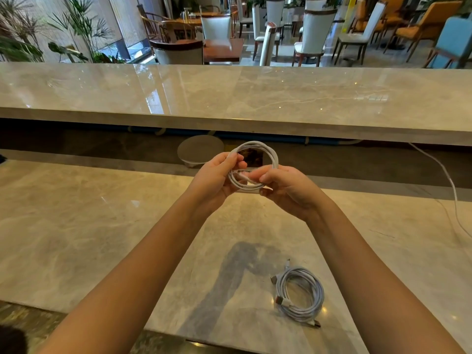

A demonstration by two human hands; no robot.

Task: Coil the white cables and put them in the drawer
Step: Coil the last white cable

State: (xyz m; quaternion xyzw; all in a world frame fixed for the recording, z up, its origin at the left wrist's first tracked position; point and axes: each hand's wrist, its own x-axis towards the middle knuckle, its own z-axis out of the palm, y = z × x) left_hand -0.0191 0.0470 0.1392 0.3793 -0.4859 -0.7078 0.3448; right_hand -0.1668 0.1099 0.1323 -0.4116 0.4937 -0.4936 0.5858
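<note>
Both hands are raised above the lower marble counter (102,238), holding one white cable coil (255,164) between them, a little above the centre of the view. The left hand (217,177) grips the coil's nine o'clock side, its fingers curled closed over the strands with the fingertips (236,159) pressed on the loop near ten o'clock. The right hand (288,190) closes on the coil's five o'clock side; its thumb and forefinger pinch narrowly on a loose cable end (245,178) that crosses the inside of the loop. The coil stands roughly upright, facing the camera, and a dark patch shows through its opening.

A second white cable coil (300,293) lies flat on the lower counter at about five o'clock from the hands, well apart from them and near the counter's front edge. Its connector ends poke out at the coil's eleven, eight and five o'clock sides.

Beyond the hands a round grey disc (199,149) sits in the shadowed gap under the raised marble bar top (255,98), at about eleven o'clock from the held coil. A loose white cord (444,175) runs down from under the bar top at three o'clock and trails across the lower counter toward the right edge. Chairs (314,31) and wooden tables (222,49) fill the room at twelve o'clock, with potted palms (76,29) at ten o'clock.
</note>
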